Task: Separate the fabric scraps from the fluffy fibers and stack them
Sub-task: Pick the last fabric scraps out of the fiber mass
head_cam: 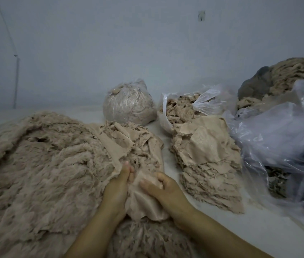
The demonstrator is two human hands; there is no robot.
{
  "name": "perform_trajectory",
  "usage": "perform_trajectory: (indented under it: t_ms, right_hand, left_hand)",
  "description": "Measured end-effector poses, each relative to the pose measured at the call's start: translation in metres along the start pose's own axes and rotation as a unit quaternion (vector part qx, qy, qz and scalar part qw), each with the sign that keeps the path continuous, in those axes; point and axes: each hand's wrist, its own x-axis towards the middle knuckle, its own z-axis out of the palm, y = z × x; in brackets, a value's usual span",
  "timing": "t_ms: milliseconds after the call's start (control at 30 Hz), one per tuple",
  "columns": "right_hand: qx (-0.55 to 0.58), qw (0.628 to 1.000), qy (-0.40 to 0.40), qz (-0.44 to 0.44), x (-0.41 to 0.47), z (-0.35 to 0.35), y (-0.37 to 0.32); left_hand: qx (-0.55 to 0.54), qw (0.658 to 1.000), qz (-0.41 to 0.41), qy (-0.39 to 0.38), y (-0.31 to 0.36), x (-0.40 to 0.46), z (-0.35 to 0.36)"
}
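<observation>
At the lower centre of the frame, both hands work on one beige fabric scrap [143,200] lying at the edge of the big mound of fluffy fibers [45,164] that fills the left half. The left hand [117,190] pinches the scrap's left edge, thumb up and fingers curled under, probably to anchor it against the fluff. The right hand [163,190] curls round the scrap's right side, likely to peel the cloth free. Just right of the hands sits the stack of separated scraps [207,161], close enough for a short drop. Behind it, an open plastic bag [183,107] holds more fluff, a tied bag [128,103] stands beside it, and loose clear plastic [278,131] crowds the right edge.
</observation>
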Motion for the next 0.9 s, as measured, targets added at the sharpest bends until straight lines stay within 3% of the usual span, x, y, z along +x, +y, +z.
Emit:
perform_trajectory:
  t_ms: [200, 367, 433, 733, 900]
  right_hand:
    - [0.079, 0.98, 0.175, -0.053, 0.01, -0.022, -0.015]
    - [0.108, 0.986, 0.111, -0.055, 0.005, -0.011, -0.014]
    - [0.124, 0.985, 0.104, -0.067, 0.006, -0.008, -0.014]
    - [0.113, 0.973, 0.19, -0.073, 0.011, -0.026, -0.012]
    - [0.043, 0.969, 0.23, -0.077, 0.032, -0.048, -0.032]
  left_hand:
    - [-0.121, 0.992, 0.025, -0.017, 0.016, 0.008, -0.012]
    - [0.024, 0.981, -0.013, -0.192, -0.003, -0.01, 0.004]
    - [0.036, 0.973, -0.021, -0.225, -0.01, -0.016, 0.009]
    - [0.084, 0.989, 0.057, -0.105, -0.005, -0.013, 0.007]
    - [0.02, 0.995, 0.048, -0.08, -0.003, -0.006, 0.004]
